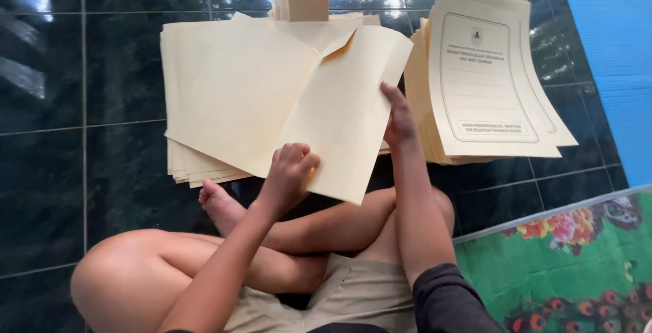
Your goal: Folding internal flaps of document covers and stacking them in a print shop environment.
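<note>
A cream paper folder lies opened out and lifted above my crossed legs. My left hand grips its lower edge near the fold, fingers curled over the paper. My right hand holds the right flap at its edge, fingers pressed on the sheet. Beneath the folder sits a stack of unfolded cream sheets on the floor. To the right lies a thick pile of folded folders with a printed frame and a small emblem on the top cover.
The floor is dark glossy tile. A blue foam mat lies at the far right. A green floral mat is at the lower right. A small brown cardboard piece stands behind the sheets. My bare foot sits under the folder.
</note>
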